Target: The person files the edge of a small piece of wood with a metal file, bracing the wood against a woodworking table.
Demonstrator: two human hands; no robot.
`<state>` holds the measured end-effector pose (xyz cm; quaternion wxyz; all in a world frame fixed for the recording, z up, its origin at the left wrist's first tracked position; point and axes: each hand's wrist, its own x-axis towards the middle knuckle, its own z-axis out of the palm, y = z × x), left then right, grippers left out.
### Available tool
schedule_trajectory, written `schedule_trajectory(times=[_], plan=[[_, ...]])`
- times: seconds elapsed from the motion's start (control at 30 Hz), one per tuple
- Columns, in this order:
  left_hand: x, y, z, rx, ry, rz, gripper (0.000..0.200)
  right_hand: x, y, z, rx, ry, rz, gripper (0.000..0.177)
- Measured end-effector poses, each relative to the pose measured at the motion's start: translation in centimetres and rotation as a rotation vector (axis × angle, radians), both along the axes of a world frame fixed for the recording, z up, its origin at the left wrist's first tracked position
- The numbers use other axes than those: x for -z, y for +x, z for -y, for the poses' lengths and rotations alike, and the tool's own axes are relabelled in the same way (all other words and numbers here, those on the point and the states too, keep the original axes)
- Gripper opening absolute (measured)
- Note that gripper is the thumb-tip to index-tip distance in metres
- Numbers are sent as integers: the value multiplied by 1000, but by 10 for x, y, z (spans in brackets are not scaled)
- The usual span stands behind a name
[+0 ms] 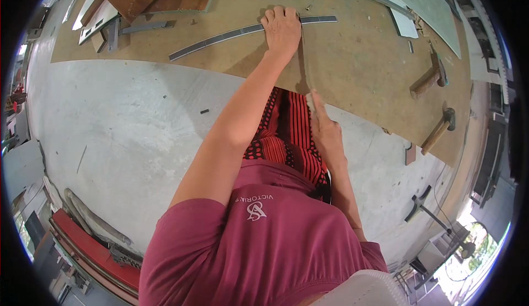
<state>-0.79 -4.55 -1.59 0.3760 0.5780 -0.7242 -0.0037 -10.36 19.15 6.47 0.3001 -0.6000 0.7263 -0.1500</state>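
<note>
A long narrow dark strip with pale edges [226,36] lies slightly bowed across the brown board. My left hand [282,30] presses down on it right of its middle, fingers curled over its far edge. Closer to my body, my right hand [326,132] is wrapped around the pale handle of what looks like a hand saw [310,103], index finger pointing forward along it. Its thin blade appears edge-on and somewhat blurred, running forward to the strip just right of my left hand.
A hammer [445,124] and another wooden-handled tool [427,81] lie on the board's right side. Wood offcuts [182,1] and thin strips crowd the far left. Pale sheets [424,3] rest at the far right. A metal stand [427,209] is on the floor.
</note>
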Motion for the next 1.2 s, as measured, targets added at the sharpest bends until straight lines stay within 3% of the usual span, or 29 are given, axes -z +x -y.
schedule_trajectory(times=[0.07, 0.2, 0.27, 0.5, 0.7, 0.77, 0.97, 1.2], plan=[[-1, 2, -1, -3, -5, 4, 14, -3, -7, -3, 157, 64, 115, 54], [-6, 2, -4, 13, 9, 23, 15, 0, -8, -3, 185, 111, 120, 56], [-6, 2, -6, 18, 19, 35, 15, 18, -6, 6, 42, -149, 79, 54], [-9, 2, -5, 23, 15, 18, 15, 10, -6, 32, 8, -165, -25, 55], [-2, 3, -6, 28, 21, 26, 15, 0, -11, -1, 80, 83, 71, 61], [-7, 1, -5, 26, 10, 19, 15, 10, -12, 21, 25, -125, 10, 60], [-8, 3, -3, 23, 19, 16, 16, 19, -10, 58, -29, -210, -82, 62], [-4, 4, -7, 40, 31, 8, 17, -13, -10, 2, 95, 103, 87, 60]])
